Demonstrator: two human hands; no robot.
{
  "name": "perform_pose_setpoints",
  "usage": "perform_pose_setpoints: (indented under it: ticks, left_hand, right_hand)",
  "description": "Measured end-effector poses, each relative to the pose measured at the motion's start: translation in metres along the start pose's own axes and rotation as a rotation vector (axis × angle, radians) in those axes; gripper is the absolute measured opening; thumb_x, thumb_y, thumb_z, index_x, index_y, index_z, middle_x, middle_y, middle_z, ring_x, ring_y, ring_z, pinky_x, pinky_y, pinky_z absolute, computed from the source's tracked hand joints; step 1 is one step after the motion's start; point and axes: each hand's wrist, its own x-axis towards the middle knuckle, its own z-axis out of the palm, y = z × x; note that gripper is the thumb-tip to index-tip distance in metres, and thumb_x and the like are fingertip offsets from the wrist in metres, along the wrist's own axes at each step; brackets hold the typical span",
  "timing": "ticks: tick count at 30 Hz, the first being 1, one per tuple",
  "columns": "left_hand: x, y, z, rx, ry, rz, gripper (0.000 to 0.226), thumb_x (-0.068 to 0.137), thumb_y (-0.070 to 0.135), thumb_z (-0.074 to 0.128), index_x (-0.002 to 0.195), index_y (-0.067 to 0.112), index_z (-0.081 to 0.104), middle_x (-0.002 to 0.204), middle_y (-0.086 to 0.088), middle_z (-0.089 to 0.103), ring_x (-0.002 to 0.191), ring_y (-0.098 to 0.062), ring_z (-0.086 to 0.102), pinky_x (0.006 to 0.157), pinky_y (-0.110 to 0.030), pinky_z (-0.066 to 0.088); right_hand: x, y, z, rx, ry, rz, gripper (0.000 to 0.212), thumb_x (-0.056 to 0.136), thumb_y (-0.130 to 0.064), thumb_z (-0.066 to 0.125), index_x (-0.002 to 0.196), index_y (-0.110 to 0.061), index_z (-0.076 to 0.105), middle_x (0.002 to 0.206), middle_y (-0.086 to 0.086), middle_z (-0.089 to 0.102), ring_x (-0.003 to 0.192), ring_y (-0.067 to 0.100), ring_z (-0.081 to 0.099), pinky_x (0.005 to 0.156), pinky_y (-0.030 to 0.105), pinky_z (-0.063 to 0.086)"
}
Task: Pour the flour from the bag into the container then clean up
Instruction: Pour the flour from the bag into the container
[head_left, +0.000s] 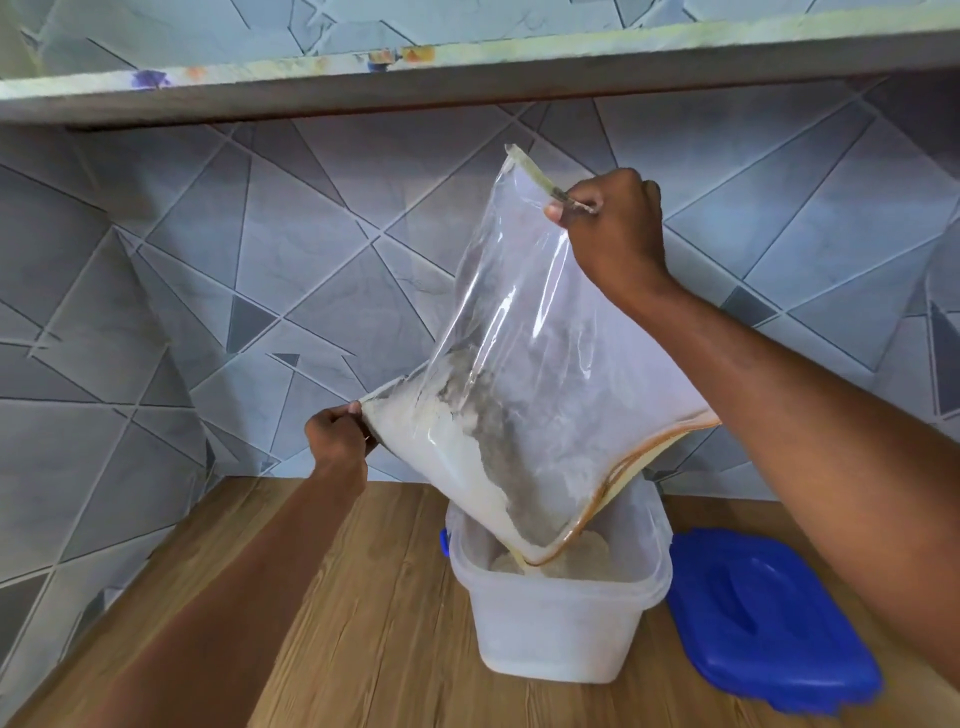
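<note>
2 hands, left hand (336, 435) and right hand (613, 228), each pinch 1 bag (519, 374) over 1 container (556, 618); 1 lid (769, 618), seemingly flat.

Two bare forearms, no sleeves, unadorned wrists

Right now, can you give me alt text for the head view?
Two hands tip a clear plastic bag of white flour into a translucent plastic container on a wooden counter; the right hand pinches its top edge, the left hand a lower corner. A blue lid lies beside.
</note>
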Motion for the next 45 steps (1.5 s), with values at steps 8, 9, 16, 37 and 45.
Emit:
perform_pose_setpoints:
  ticks: [8, 9, 16, 37, 45]
  left_hand:
    - [0.008, 0.01, 0.014, 0.016, -0.023, 0.029, 0.031, 0.09, -0.01, 0.037, 0.078, 0.009, 0.058, 0.092, -0.016, 0.065, 0.082, -0.031, 0.06, 0.078, -0.045, 0.062]
    - [0.008, 0.01, 0.016, 0.013, -0.026, 0.029, 0.031, 0.09, -0.01, 0.038, 0.077, 0.009, 0.058, 0.093, -0.017, 0.065, 0.081, -0.031, 0.059, 0.079, -0.046, 0.062]
    - [0.011, 0.014, 0.025, -0.002, -0.027, 0.014, 0.033, 0.087, -0.012, 0.036, 0.079, 0.01, 0.059, 0.096, -0.018, 0.065, 0.083, -0.031, 0.06, 0.081, -0.046, 0.061]
    - [0.003, 0.028, 0.029, 0.029, -0.034, 0.087, 0.035, 0.09, -0.011, 0.036, 0.081, 0.011, 0.06, 0.097, -0.018, 0.061, 0.082, -0.03, 0.057, 0.073, -0.041, 0.062]
    - [0.002, 0.035, 0.027, 0.02, -0.041, 0.107, 0.032, 0.093, -0.01, 0.041, 0.078, 0.013, 0.058, 0.091, -0.015, 0.061, 0.081, -0.029, 0.056, 0.079, -0.049, 0.06]
  right_hand:
    - [0.001, 0.013, -0.009, 0.014, 0.062, 0.015, 0.033, 0.091, -0.031, 0.07, 0.074, -0.003, 0.068, 0.076, 0.009, 0.063, 0.096, 0.03, 0.048, 0.074, 0.037, 0.045]
    - [0.001, 0.014, -0.011, 0.001, 0.042, 0.008, 0.037, 0.091, -0.03, 0.071, 0.066, -0.004, 0.063, 0.066, 0.005, 0.055, 0.089, 0.029, 0.044, 0.07, 0.036, 0.041]
    - [0.001, 0.025, -0.014, 0.016, -0.017, -0.082, 0.043, 0.088, -0.031, 0.072, 0.065, 0.002, 0.058, 0.059, 0.006, 0.042, 0.07, 0.024, 0.04, 0.062, 0.031, 0.032]
    - [0.005, 0.048, -0.021, 0.076, 0.022, -0.065, 0.043, 0.085, -0.029, 0.076, 0.063, 0.002, 0.055, 0.058, 0.001, 0.029, 0.066, 0.019, 0.034, 0.059, 0.026, 0.029]
    - [0.007, 0.047, -0.021, 0.106, 0.11, -0.011, 0.044, 0.084, -0.029, 0.075, 0.054, -0.008, 0.051, 0.051, 0.001, 0.035, 0.071, 0.022, 0.038, 0.064, 0.029, 0.035]
